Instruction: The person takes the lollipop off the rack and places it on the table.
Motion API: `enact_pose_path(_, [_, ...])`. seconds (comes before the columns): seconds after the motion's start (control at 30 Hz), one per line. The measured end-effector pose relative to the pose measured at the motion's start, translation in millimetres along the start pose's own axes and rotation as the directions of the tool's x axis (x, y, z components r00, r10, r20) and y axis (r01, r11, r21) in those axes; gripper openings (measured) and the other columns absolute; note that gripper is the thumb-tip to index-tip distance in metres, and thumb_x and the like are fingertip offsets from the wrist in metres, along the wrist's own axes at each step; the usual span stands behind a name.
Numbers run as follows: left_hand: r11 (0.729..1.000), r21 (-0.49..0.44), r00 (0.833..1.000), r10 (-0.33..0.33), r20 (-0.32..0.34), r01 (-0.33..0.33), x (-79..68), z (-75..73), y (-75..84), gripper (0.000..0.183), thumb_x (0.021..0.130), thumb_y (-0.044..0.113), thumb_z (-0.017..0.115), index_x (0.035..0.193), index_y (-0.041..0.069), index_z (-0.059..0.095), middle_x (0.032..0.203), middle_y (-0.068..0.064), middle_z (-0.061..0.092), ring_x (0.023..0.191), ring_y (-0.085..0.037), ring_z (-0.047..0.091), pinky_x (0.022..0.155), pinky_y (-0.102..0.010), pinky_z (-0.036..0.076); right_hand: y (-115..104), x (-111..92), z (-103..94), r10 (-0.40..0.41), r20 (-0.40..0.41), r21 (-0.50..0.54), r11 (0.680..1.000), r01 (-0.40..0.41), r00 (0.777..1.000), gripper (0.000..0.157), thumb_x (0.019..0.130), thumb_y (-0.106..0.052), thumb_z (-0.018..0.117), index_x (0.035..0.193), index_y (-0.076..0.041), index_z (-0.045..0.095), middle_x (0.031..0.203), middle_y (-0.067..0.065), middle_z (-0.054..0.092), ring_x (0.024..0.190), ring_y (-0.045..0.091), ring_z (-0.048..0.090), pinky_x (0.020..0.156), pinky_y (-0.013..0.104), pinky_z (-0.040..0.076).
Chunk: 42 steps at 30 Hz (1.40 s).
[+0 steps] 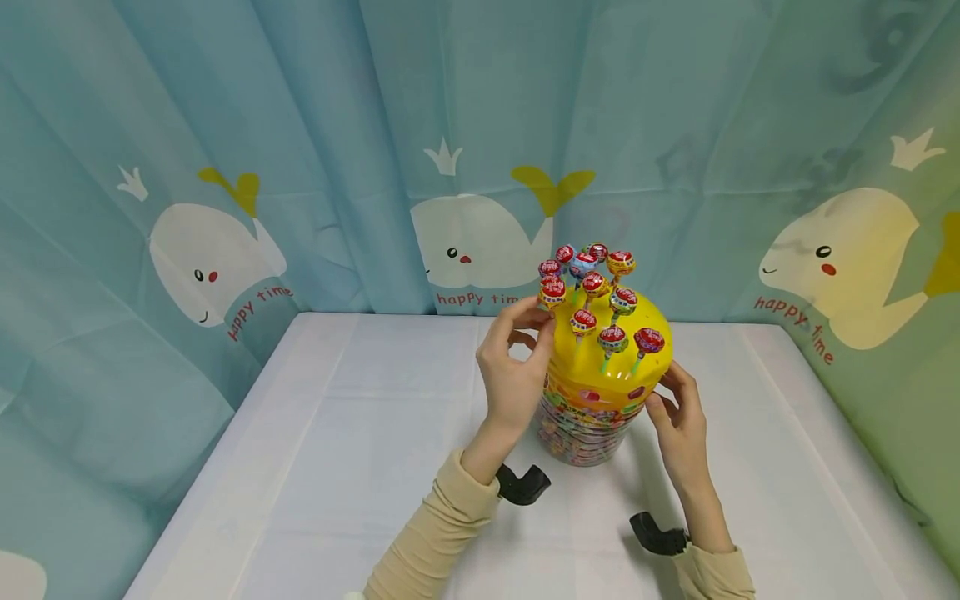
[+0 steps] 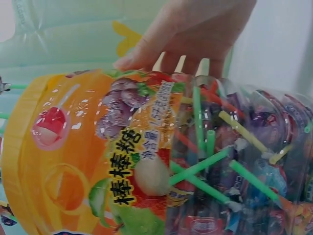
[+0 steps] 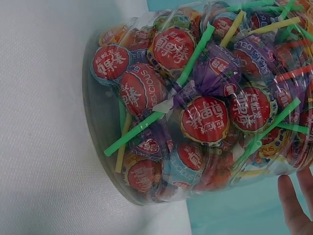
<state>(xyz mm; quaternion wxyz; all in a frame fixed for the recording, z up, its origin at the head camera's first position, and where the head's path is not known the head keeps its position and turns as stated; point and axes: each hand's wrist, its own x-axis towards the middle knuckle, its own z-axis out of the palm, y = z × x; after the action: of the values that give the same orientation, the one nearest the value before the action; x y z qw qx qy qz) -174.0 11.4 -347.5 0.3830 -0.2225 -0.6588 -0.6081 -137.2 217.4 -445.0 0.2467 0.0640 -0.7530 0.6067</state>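
Note:
A clear plastic jar [image 1: 581, 437] filled with wrapped lollipops [image 3: 205, 120] stands upright under a yellow domed lid [image 1: 645, 321]. More lollipops [image 1: 612, 339] stand upright on their sticks in the lid. My left hand [image 1: 513, 375] is at the lid's left edge, thumb and fingertips pinching a red-and-yellow lollipop [image 1: 552, 292] just below its head; its stick is hidden. On the other side, my right hand [image 1: 682, 429] holds the jar's upper right side with thumb and bent fingers. The left wrist view shows this right hand [image 2: 190, 34] against the jar's printed label [image 2: 142, 161].
The jar stands on a white-covered table [image 1: 360, 433]. Behind it hangs a blue-green curtain [image 1: 480, 100] printed with whales, which continues along the left and right sides. A black strap end [image 1: 523, 485] sticks out from the left wrist, another [image 1: 658, 535] from the right.

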Motion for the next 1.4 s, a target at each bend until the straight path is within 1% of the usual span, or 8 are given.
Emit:
enact_pose_path(0.27, [0.996,-0.012,0.996,-0.085,-0.036,0.085,-2.1,-9.7,1.6,0.027,0.087,0.006,0.068,0.113,0.001,0.062,0.092,-0.017,0.069,0.08,-0.026,0.064,0.063,-0.023,0.051,-1.4,0.5,1.1,0.012,0.0,-0.013,1.0,-0.012,1.0,0.048,0.098,-0.009,0.051,0.144,-0.009,0.038,0.134,-0.018,0.045,0.122,0.005,0.043,0.094,0.009,0.039])
enact_pose_path(0.37, [0.996,0.001,0.995,-0.085,-0.058,0.085,-4.9,-12.3,-1.2,0.025,0.088,0.006,0.068,0.111,0.001,0.063,0.091,-0.017,0.069,0.079,-0.026,0.064,0.062,-0.024,0.051,-2.2,0.1,1.0,0.019,-0.007,-0.012,1.0,-0.019,1.0,0.049,0.098,-0.008,0.051,0.144,-0.009,0.039,0.134,-0.018,0.046,0.122,0.005,0.044,0.094,0.009,0.039])
enact_pose_path(0.57, [0.996,0.071,0.994,-0.053,-0.097,0.06,-12.7,-15.3,-11.1,0.023,0.087,0.004,0.068,0.109,0.001,0.064,0.089,-0.016,0.07,0.079,-0.024,0.065,0.059,-0.027,0.052,-0.9,0.0,0.0,0.022,-0.015,-0.018,1.0,-0.022,1.0,0.048,0.098,-0.008,0.051,0.144,-0.01,0.039,0.134,-0.017,0.047,0.121,0.006,0.044,0.093,0.008,0.04])
enact_pose_path(0.7, [0.994,0.08,0.991,-0.066,-0.118,0.075,-19.6,-17.4,-19.0,0.023,0.086,0.004,0.068,0.109,0.001,0.065,0.089,-0.015,0.07,0.079,-0.024,0.065,0.058,-0.028,0.051,0.6,-0.3,-0.5,0.014,-0.007,-0.005,1.0,-0.014,1.0,0.048,0.098,-0.008,0.051,0.145,-0.009,0.038,0.134,-0.016,0.046,0.122,0.006,0.044,0.094,0.009,0.04])
enact_pose_path(1.0, [0.983,0.089,0.98,-0.144,-0.139,0.158,-38.0,-23.2,-42.1,0.023,0.086,0.003,0.068,0.109,0.001,0.065,0.089,-0.016,0.07,0.075,-0.025,0.064,0.058,-0.023,0.05,-0.8,-1.1,0.0,0.006,-0.007,0.025,1.0,-0.006,1.0,0.048,0.097,-0.005,0.051,0.144,-0.007,0.039,0.135,-0.012,0.047,0.121,0.008,0.044,0.093,0.009,0.04])
enact_pose_path(1.2, [0.965,0.083,0.961,-0.234,-0.147,0.248,-49.6,-26.3,-63.9,0.024,0.085,0.001,0.068,0.109,0.0,0.066,0.089,-0.018,0.07,0.075,-0.028,0.065,0.059,-0.022,0.049,-3.7,-1.1,-0.3,0.022,0.0,0.025,0.999,-0.022,1.0,0.048,0.097,-0.004,0.05,0.144,-0.007,0.039,0.134,-0.013,0.047,0.121,0.009,0.044,0.094,0.009,0.04])
enact_pose_path(1.33, [0.953,0.11,0.953,-0.267,-0.144,0.283,-53.7,-29.0,-76.8,0.024,0.086,0.002,0.068,0.11,0.002,0.066,0.089,-0.017,0.07,0.077,-0.028,0.066,0.059,-0.022,0.049,-3.6,-1.4,0.4,0.028,-0.004,0.014,0.999,-0.028,1.0,0.047,0.097,-0.004,0.05,0.143,-0.006,0.039,0.133,-0.014,0.047,0.121,0.008,0.044,0.094,0.008,0.04])
enact_pose_path(1.4, [0.94,0.123,0.944,-0.3,-0.142,0.317,-55.3,-29.4,-82.3,0.024,0.086,0.002,0.068,0.109,0.003,0.067,0.088,-0.016,0.07,0.077,-0.027,0.066,0.06,-0.02,0.048,-3.2,-1.2,0.5,0.029,-0.007,0.013,0.999,-0.029,1.0,0.047,0.097,-0.004,0.05,0.143,-0.006,0.04,0.133,-0.014,0.047,0.121,0.008,0.044,0.094,0.008,0.04])
